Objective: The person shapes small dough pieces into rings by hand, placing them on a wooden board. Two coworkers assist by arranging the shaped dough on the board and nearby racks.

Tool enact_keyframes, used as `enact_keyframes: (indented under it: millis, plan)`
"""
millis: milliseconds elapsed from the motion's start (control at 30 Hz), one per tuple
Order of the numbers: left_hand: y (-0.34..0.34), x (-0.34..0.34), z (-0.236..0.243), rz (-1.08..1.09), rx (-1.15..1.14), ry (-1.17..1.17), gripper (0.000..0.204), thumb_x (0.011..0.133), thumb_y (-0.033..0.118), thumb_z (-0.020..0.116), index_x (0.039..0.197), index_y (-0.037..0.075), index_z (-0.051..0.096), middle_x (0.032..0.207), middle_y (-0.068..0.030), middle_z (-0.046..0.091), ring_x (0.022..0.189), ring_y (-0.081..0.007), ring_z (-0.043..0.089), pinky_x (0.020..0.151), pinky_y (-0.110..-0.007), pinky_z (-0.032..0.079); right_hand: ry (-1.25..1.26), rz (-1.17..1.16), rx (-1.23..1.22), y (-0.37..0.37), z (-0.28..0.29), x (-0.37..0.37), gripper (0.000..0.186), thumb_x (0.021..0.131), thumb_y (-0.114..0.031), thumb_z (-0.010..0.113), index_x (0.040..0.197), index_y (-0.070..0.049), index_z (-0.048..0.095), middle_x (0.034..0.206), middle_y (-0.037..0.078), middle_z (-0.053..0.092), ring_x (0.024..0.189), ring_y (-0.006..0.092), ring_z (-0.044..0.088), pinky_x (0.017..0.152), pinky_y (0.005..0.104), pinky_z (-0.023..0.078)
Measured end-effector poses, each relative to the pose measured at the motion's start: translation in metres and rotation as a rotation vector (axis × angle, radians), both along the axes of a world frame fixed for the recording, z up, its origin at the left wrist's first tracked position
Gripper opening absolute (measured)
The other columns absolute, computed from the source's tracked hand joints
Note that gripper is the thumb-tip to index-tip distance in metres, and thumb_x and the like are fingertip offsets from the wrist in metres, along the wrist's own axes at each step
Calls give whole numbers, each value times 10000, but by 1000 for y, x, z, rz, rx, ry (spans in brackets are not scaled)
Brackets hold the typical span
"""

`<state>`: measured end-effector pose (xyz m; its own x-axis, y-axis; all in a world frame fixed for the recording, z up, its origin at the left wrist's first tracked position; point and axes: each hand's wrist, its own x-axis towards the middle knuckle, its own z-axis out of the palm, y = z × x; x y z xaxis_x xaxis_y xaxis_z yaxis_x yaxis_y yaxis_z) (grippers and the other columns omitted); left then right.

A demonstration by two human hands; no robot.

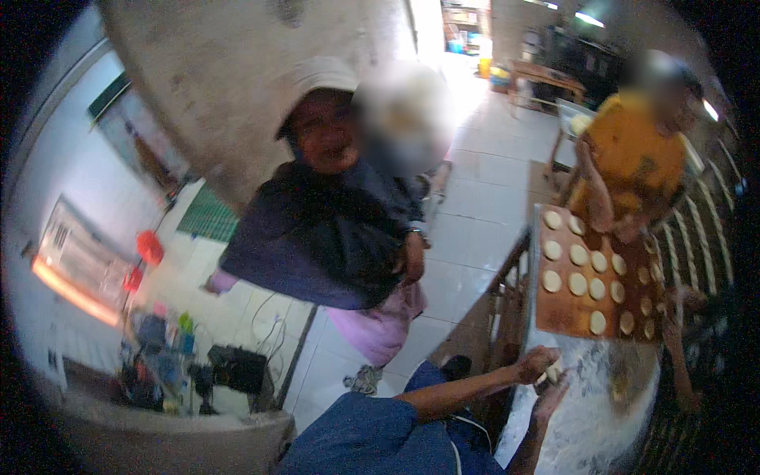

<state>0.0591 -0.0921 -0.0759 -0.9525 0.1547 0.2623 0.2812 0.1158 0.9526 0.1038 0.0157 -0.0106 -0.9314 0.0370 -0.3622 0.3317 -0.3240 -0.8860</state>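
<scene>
Over the near part of a floury metal table (570, 404), my left hand (538, 365) is closed around a small pale piece of dough (552, 372). My right hand (549, 400) comes up from below against the same piece, its fingers curled at it. The dough's exact shape is partly hidden by my fingers. Beyond my hands lies a brown tray (559, 310) with several flat, round dough pieces (579, 283) set out in rows.
A person in a yellow shirt (633, 170) works at the tray's far side; another's arm (675, 340) reaches in from the right. At my left stands a person in a dark jacket and light cap (317, 229). A camera-like black device (237, 368) stands at lower left.
</scene>
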Motion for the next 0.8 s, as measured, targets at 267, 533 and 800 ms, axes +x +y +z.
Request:
enact_keyframes:
  millis: [267,533,800]
  plan:
    - [-28,-9,-20,101,151,-37,277,942,248,459,1036,2,544,962,-94,576,906,-264,555,797,-405,421,242,438,529,28,-98,-56,438,958,-411,501,1085,8,494,941,124,590,788,231,580,718,355,493]
    - [-101,-2,46,-126,-47,-105,282,985,251,401,975,14,553,941,-91,578,845,-236,529,795,-383,424,321,359,505,-21,-77,-54,400,958,-404,499,992,-8,541,917,139,590,829,259,580,765,373,486]
    - [-90,-5,18,17,246,-138,341,969,331,427,946,23,570,852,-79,577,774,-218,543,725,-378,439,341,426,502,-33,-65,-61,388,957,-381,495,987,-1,564,896,139,592,812,262,574,739,373,475]
